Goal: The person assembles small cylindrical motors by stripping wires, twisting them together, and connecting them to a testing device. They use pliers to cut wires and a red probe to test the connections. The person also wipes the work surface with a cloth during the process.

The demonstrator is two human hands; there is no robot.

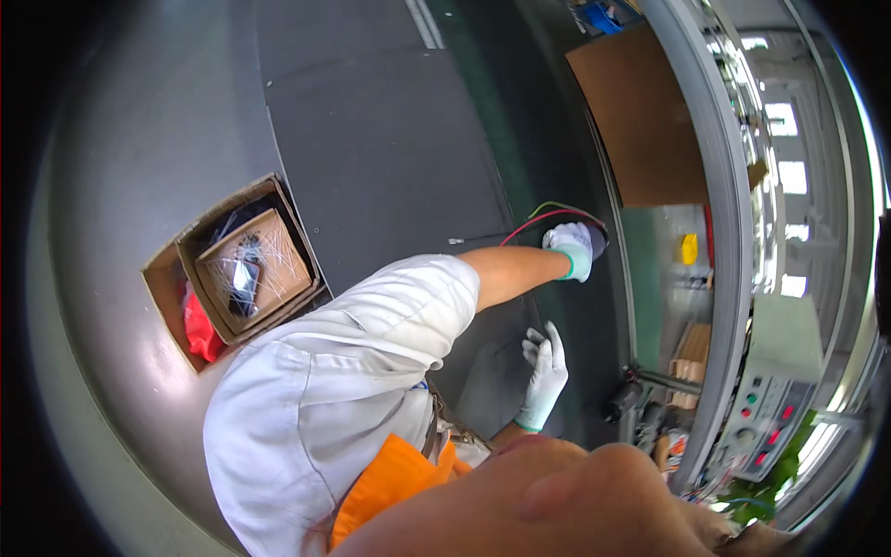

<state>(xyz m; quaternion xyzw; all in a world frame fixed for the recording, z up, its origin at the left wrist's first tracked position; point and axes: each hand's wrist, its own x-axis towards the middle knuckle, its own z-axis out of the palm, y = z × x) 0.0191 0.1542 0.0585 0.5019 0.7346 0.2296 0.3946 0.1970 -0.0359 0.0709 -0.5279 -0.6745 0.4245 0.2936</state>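
Observation:
My left hand (574,251), in a white glove with a green cuff, reaches across the dark work surface. Its fingers are curled round a dark grey part (600,243), mostly hidden by the glove. From this part a red wire (534,221) and a yellow-green wire (548,204) arc away, passing behind my left forearm. A small pale terminal (456,241) lies on the grey mat (390,139), on the other side of that forearm. My right hand (546,376), gloved the same way, is held apart from the part with its fingers spread and nothing in it.
A cardboard box (167,278) at left holds a smaller box of clear thin strands and something red (198,327). A brown cardboard panel (640,116) stands upper right, beside a metal rail (713,139). Beyond are a yellow item (689,249) and a control unit (770,408).

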